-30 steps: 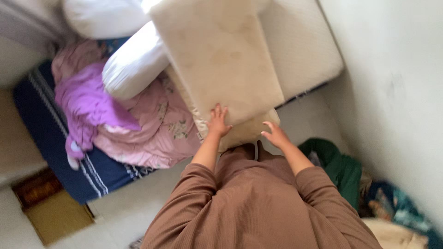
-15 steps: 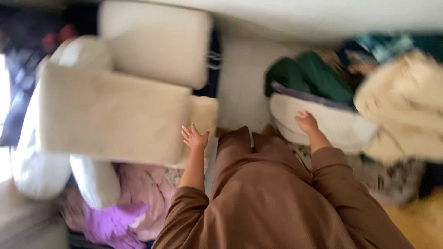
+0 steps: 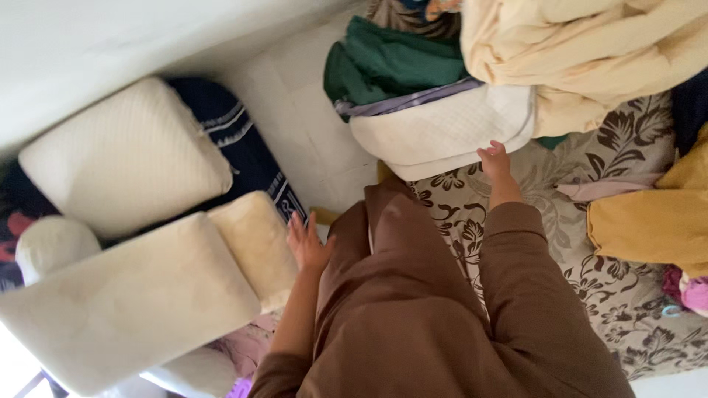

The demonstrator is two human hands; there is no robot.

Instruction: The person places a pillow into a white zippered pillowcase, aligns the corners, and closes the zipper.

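While the right hand (image 3: 494, 161) rests its fingertips on a white pillow (image 3: 442, 133), the left hand (image 3: 306, 243) hovers open beside a cream cushion (image 3: 254, 239).

White and quilted, the pillow lies at the foot of a heap, under a folded green cloth (image 3: 398, 63) and beside a pale yellow blanket (image 3: 590, 51), on a floral brown-and-cream sheet (image 3: 590, 295). No labels or packages show. The right arm, in a brown sleeve, stretches forward, its grip loosely curled against the pillow's near edge, closed on nothing that can be seen. The left arm bends outward, fingers spread, palm just beside the cushion's end and holding nothing. A larger cream cushion (image 3: 125, 302) overlaps that one, and another white pillow (image 3: 125, 155) lies by the wall.
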